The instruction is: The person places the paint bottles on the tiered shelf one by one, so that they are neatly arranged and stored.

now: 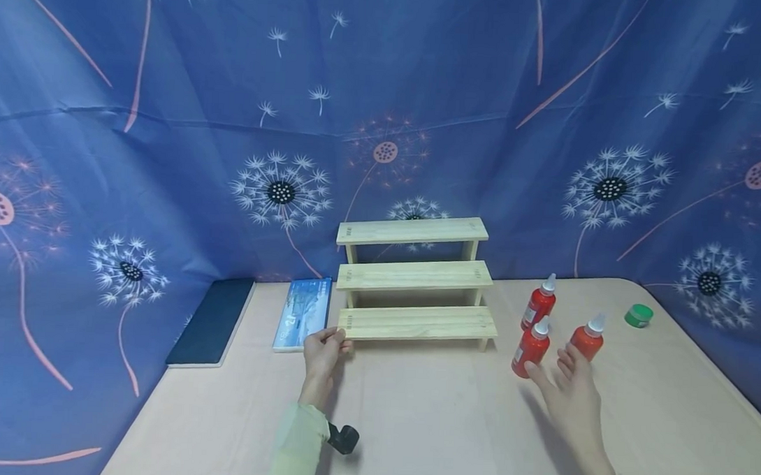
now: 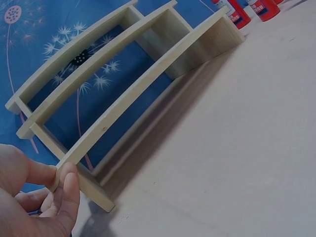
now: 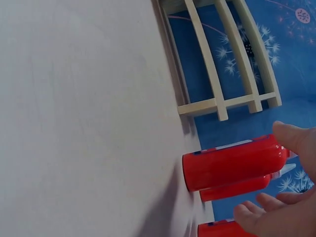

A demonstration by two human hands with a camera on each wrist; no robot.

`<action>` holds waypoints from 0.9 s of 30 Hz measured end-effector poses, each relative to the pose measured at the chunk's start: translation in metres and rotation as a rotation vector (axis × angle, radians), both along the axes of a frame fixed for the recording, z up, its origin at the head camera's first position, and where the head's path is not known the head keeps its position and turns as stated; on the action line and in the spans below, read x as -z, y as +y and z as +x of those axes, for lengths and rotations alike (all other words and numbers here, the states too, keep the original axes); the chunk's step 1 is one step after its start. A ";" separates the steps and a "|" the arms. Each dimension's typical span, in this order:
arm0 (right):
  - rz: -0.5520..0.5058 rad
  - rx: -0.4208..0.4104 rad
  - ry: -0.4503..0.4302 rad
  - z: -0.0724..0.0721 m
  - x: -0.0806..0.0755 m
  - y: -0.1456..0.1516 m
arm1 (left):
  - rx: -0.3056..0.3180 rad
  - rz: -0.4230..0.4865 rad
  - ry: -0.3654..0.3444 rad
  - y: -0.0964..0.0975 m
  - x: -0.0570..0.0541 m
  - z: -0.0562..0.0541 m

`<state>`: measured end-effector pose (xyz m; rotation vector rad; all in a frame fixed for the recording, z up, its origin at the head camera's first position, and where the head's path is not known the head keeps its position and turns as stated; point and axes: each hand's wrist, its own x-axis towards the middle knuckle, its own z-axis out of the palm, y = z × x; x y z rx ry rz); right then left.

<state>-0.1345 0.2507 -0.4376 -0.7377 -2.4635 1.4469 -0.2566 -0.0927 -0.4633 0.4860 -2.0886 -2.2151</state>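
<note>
A three-tier wooden step shelf (image 1: 415,324) stands against the curtain. My left hand (image 1: 322,354) pinches the left end of its lowest board between thumb and fingers; the left wrist view shows the grip on that board's corner (image 2: 66,165). To the right are three red squeeze bottles with pale nozzle caps: a front one (image 1: 530,351), a back one (image 1: 539,307) and a right one (image 1: 586,341). My right hand (image 1: 570,401) is spread beside them, thumb by the front bottle, fingers overlapping the right bottle. In the right wrist view the thumb is near a bottle's (image 3: 234,163) neck.
Left of the shelf lie a blue-and-white picture box (image 1: 304,313) and a dark book-like slab (image 1: 212,322). A small green-lidded jar (image 1: 638,316) stands far right. A blue dandelion curtain (image 1: 386,70) borders the pale tabletop (image 1: 431,414). A black device (image 1: 345,439) is at my left wrist.
</note>
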 end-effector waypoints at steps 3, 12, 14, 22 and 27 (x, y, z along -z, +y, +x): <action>-0.010 -0.008 0.013 -0.005 0.001 0.001 | -0.001 0.013 0.013 -0.001 0.000 0.000; -0.018 -0.047 0.040 -0.017 0.004 0.004 | -0.001 0.017 0.022 0.000 0.001 0.000; -0.029 -0.059 0.045 -0.021 0.005 0.004 | -0.007 0.010 0.021 -0.001 0.001 0.000; -0.006 -0.042 0.040 -0.029 0.008 0.004 | -0.001 0.015 0.028 0.001 0.000 0.000; -0.005 -0.021 0.037 -0.031 0.008 0.004 | -0.007 0.009 0.012 0.000 0.000 0.000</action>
